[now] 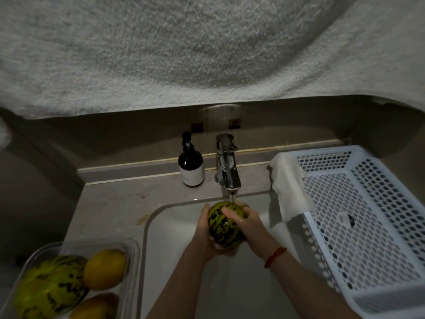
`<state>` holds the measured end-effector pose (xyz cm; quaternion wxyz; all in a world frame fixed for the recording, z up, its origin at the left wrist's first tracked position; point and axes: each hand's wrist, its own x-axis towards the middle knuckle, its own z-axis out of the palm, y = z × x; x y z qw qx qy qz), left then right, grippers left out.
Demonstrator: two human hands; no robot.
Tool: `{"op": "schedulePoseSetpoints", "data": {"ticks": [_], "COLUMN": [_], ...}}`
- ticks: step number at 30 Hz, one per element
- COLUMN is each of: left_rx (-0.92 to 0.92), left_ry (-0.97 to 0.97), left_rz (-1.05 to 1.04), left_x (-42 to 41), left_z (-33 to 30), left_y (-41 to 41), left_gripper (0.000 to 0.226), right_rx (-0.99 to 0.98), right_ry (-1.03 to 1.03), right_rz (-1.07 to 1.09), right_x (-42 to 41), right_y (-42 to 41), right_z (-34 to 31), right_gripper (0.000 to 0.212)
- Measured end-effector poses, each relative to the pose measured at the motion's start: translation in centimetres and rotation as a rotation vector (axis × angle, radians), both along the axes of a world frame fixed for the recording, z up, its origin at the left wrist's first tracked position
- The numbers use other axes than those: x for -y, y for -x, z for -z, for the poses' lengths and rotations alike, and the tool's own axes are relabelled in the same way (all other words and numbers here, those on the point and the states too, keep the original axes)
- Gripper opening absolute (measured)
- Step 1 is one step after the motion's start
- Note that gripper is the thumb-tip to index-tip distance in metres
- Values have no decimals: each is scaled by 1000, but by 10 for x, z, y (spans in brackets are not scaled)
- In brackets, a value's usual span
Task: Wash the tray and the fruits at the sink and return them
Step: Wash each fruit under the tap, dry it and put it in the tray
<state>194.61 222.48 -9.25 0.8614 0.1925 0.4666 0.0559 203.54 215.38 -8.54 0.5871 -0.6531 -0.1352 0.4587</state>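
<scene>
Both hands clasp a striped green-and-yellow melon (pixel 225 224) over the sink (pixel 181 261), directly beneath the tap (pixel 227 164), whose thin stream lands on the fruit's far end. The left hand (pixel 203 229) cups the melon from its left side and underneath, fingers curled round the lower rind; the right hand (pixel 245 223) wraps over the top and right flank, fingers laid across the wet skin, a red cord on that wrist. The melon's long axis runs roughly away from the person, tilted a little toward the tap, so the near end sits in the left palm. At the near left, on the counter, stands the clear tray (pixel 132 246) holding another striped melon (pixel 49 286), a yellow fruit (pixel 104 269) and an orange-toned fruit (pixel 96 306) partly cut by the frame edge. To the right of the basin lies a white perforated basket (pixel 358 217) with a pale cloth (pixel 288 187) draped over its near-left rim. I judge the rinse is mid-way, and the fruit must next go either left or right; the tray lies nearer the left hand, the basket nearer the right. A dark soap bottle (pixel 191 168) stands just left of the tap.
</scene>
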Motion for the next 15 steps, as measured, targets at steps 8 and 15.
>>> {"op": "schedulePoseSetpoints", "data": {"ticks": [8, 15], "left_rx": [54, 210], "left_ry": [-313, 28], "left_rz": [-62, -45], "left_x": [3, -2], "left_z": [-9, -9], "left_y": [2, 3], "left_gripper": [53, 56], "right_rx": [280, 299], "right_ry": [146, -59], "right_rz": [71, -115], "right_x": [-20, 17], "right_y": [21, 10], "right_z": [-5, -3], "right_gripper": [22, 68]}}
